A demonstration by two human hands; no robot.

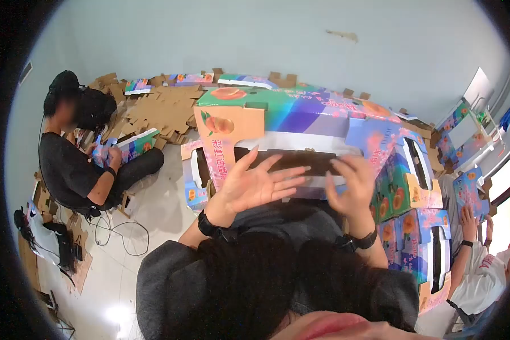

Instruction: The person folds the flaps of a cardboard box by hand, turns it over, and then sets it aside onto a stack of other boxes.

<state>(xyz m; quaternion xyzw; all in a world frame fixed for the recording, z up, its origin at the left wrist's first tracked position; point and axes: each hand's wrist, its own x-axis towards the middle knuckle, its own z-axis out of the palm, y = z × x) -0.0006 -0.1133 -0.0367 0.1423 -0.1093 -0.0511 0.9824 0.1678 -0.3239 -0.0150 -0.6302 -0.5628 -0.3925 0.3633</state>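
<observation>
"So, how do your hands sit right now?"

"Both released. My left hand (258, 186) is open, palm towards me, fingers spread and pointing across at my right hand (352, 182), whose fingers curl loosely. They're a bit blurred, so I can't tell whether either one brushes the cardboard."

"And the big carton (317, 120)?"

"Just beyond both hands, wider than the space between them, printed with peaches on green, purple and blue. Its long dark opening (317, 162) lies behind my fingers."

"What's beside you?"

"Right of my right hand, printed boxes (401, 197) are stacked, with dark slots showing. Past my left hand there's a smaller carton (191, 171), then flat brown cardboard (164, 107) farther off."

"Anyone near?"

"Well left of my hands, a seated person in black (68, 164) handles a printed piece (105, 152). Well to the right, there's someone in a white shirt (479, 283)."
</observation>
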